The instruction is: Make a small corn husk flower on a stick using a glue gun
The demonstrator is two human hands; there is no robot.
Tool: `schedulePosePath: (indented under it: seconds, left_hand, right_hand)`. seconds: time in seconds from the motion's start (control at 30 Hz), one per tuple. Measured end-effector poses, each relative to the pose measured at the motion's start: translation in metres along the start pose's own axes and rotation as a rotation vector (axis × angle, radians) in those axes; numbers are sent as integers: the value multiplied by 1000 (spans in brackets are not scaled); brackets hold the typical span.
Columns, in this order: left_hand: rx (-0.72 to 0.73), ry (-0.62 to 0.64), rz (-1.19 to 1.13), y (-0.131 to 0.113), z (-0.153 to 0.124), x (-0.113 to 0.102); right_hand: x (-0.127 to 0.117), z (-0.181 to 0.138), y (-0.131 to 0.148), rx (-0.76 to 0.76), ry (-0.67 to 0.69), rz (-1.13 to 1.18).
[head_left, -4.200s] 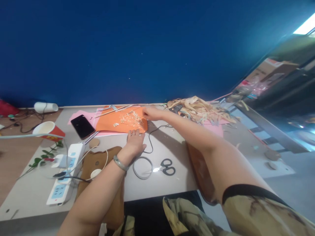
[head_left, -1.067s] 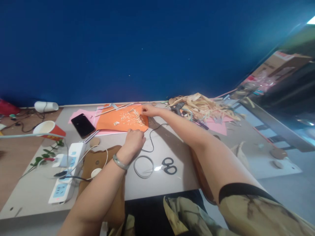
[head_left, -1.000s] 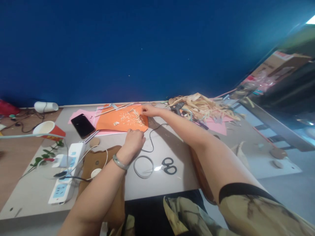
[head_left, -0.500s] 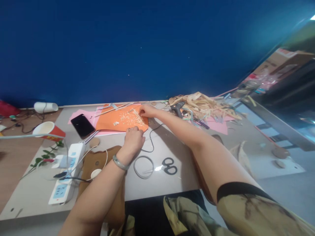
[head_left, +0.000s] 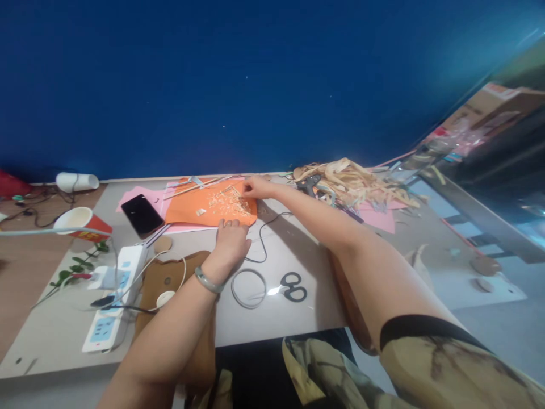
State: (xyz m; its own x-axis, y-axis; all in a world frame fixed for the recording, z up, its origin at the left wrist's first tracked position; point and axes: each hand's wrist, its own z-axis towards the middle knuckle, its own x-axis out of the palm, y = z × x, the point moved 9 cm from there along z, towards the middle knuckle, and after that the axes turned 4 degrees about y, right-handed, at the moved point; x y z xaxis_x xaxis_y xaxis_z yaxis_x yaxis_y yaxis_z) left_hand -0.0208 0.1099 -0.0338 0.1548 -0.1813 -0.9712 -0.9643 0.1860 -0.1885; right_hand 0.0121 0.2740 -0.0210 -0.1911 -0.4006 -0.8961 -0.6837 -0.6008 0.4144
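A sheet of orange paper (head_left: 183, 207) lies near the wall, with many small pale slivers (head_left: 227, 201) heaped on its right half. The curled fingers of my left hand (head_left: 232, 241) rest on the sheet's front edge, and a bracelet circles that wrist. Over the right end of the slivers my right hand (head_left: 256, 187) is in a pinch; whatever lies between its fingertips is too small to make out. Thin sticks (head_left: 200, 186) lie along the back of the paper. Scissors with black handles (head_left: 293, 287) lie in front of me beside a coiled grey cable (head_left: 248, 288).
On the left are a phone (head_left: 142, 216), a paper cup (head_left: 89, 224), a power strip (head_left: 104, 329) with plugs and cords, and a leafy sprig (head_left: 76, 267). A brown wooden board (head_left: 155, 281) lies under my left forearm. A glue gun (head_left: 309, 183) and tangled pale strips (head_left: 344, 176) lie back right.
My right hand has shifted very slightly over the slivers, its fingers still pinched. My left hand stays on the paper's front edge. The view has tilted a little.
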Motion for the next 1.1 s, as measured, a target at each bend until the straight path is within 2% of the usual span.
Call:
schedulePosePath:
  seconds: [0.17,0.3,0.37,0.5,0.7,1.1]
  left_hand:
    - [-8,1,3,1,0,0]
    - [-8,6,-9,0,-1,-2]
    - [-6,10,-12,-1,-2,-2]
    - [-8,19,-11,-1,-1,0]
    - [-7,17,-5,0,0,0]
    - [-4,5,2,1,0,2]
  right_hand:
    - [-3,-4,1,-13,-39,84]
    - [10,-6,3,-71,108,119]
    - [14,-5,-1,-33,129,67]
    - [14,1,-6,85,40,-54]
    - [23,6,0,122,52,-140]
    - [-7,-4,2,47,-50,-54]
